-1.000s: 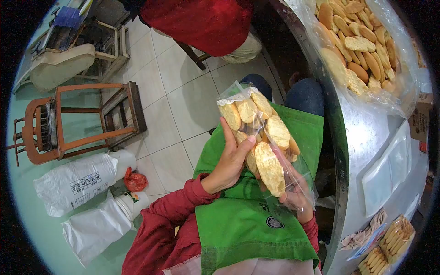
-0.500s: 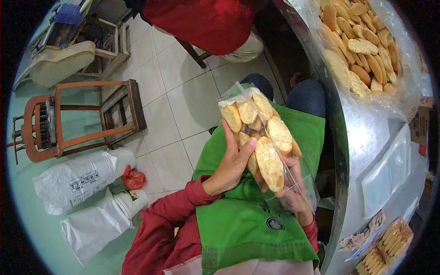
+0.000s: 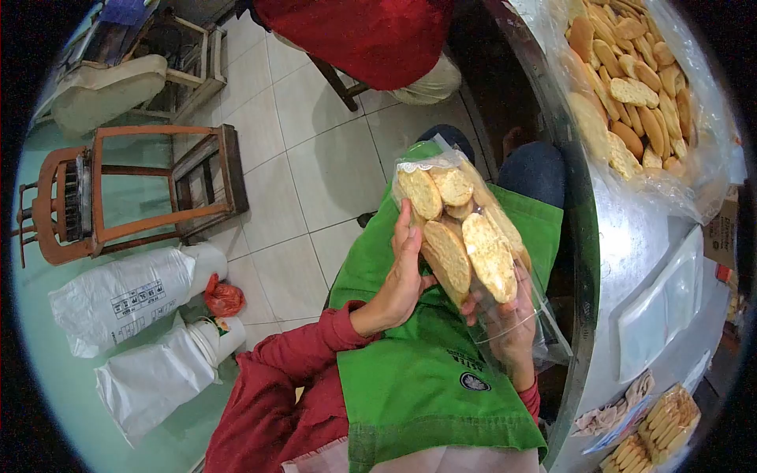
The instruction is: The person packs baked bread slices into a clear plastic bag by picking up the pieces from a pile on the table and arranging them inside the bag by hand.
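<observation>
A clear plastic bag of toasted bread slices [image 3: 451,264] lies tilted above my lap, over the green apron [image 3: 410,402]. Along the bag's left side, my left hand [image 3: 397,282] grips it with the fingers pressed against the plastic. My right hand [image 3: 511,327] holds the lower right part from beneath, partly seen through the clear film. Pale, crumbly cut faces of several slices show through the front. At the lower right the bag's loose plastic end hangs past my right wrist.
A metal table [image 3: 611,276] on the right bears a large open bag of bread pieces [image 3: 635,98], flat plastic bags [image 3: 658,307] and packed breadsticks [image 3: 669,422]. A wooden chair frame [image 3: 162,213] and white sacks [image 3: 126,296] are at left. Ahead sits a person in red [image 3: 355,39].
The bag has shifted slightly right, and the slices in it have settled differently. My left thumb has come off the bag's front and the hand now lies along its side.
</observation>
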Motion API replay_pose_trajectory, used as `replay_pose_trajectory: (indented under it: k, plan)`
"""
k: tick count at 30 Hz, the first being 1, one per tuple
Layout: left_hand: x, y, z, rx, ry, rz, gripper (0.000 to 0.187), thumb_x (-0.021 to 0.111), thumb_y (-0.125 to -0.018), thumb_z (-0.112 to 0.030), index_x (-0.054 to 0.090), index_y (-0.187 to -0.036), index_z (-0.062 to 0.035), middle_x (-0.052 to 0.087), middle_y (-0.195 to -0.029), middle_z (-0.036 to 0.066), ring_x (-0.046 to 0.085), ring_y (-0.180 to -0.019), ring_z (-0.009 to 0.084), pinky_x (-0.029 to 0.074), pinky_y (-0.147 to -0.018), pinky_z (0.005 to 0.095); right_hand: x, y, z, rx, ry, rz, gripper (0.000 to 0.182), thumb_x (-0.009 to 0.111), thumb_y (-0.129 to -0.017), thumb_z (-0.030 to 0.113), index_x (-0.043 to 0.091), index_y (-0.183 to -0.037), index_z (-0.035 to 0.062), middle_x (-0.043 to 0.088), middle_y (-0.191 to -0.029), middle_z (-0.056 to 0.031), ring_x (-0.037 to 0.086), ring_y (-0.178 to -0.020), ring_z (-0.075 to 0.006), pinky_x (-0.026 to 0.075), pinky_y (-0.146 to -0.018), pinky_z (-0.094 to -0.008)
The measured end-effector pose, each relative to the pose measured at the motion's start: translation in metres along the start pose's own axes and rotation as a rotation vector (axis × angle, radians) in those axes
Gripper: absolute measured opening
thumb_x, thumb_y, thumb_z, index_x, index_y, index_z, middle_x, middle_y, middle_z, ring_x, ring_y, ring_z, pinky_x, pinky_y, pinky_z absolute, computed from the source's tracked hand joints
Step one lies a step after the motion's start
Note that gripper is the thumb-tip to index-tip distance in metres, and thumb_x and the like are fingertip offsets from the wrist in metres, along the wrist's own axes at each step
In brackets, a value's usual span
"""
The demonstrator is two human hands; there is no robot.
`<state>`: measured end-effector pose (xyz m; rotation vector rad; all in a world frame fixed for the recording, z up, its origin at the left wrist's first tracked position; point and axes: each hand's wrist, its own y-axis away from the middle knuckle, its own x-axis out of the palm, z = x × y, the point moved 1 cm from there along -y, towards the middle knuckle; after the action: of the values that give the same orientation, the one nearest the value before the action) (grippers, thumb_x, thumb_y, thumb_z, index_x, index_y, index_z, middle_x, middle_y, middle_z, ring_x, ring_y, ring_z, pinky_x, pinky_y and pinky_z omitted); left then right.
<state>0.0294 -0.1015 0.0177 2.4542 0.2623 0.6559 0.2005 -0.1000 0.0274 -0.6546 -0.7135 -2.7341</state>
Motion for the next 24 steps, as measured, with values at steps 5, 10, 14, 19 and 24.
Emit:
replay_pose_trajectory:
  k: [5,10,14,19,24]
  plan:
    - [-0.039,-0.032,0.012,0.219,-0.408,-0.095,0.053,0.028,-0.101,-0.043,0.014,-0.148,-0.0217,0.017,-0.151,0.007,0.021,-0.138,0.0269,0.034,-0.103,0.0533,0.004,0.0,0.006,-0.026,0.034,-0.022,0.08,0.06,-0.086,0.054,0.027,-0.138,0.0017,0.058,-0.105,-0.0155,0.063,-0.073,-0.022,0.049,-0.057,-0.029]
    - [-0.037,-0.078,-0.02,0.455,-0.4,-0.161,0.054,0.031,-0.101,-0.038,0.03,-0.137,0.002,0.035,-0.138,0.018,0.033,-0.13,0.0259,0.025,-0.109,0.0341,-0.004,-0.002,-0.008,-0.007,0.045,-0.017,0.085,0.061,-0.086,0.053,0.025,-0.141,0.0005,0.06,-0.109,-0.0186,0.061,-0.066,-0.0215,0.049,-0.054,-0.0283]
    - [-0.033,-0.079,-0.017,0.459,-0.337,-0.134,0.053,0.036,-0.101,-0.035,0.029,-0.138,0.0015,0.038,-0.135,0.017,0.036,-0.127,0.0257,0.026,-0.109,0.0344,0.005,-0.005,0.002,-0.072,0.034,-0.095,0.078,0.06,-0.088,0.05,0.027,-0.139,0.0001,0.06,-0.115,-0.0195,0.06,-0.063,-0.0214,0.05,-0.054,-0.0293]
    - [-0.042,-0.083,-0.002,0.478,-0.4,-0.169,0.054,0.038,-0.1,-0.034,0.028,-0.14,0.001,0.036,-0.136,0.019,0.032,-0.13,0.0283,0.023,-0.11,0.037,0.0,-0.009,0.001,-0.076,0.082,-0.093,0.07,0.057,-0.091,0.047,0.032,-0.135,-0.002,0.062,-0.114,-0.0196,0.06,-0.059,-0.0201,0.05,-0.052,-0.0299]
    - [-0.042,-0.08,0.0,0.522,-0.478,-0.166,0.054,0.038,-0.1,-0.034,0.027,-0.141,0.0015,0.034,-0.137,0.021,0.031,-0.131,0.0308,0.022,-0.111,0.0387,0.0,-0.011,0.003,-0.053,0.14,-0.132,0.068,0.056,-0.092,0.047,0.034,-0.133,-0.0021,0.064,-0.111,-0.0203,0.058,-0.051,-0.0188,0.048,-0.046,-0.0277]
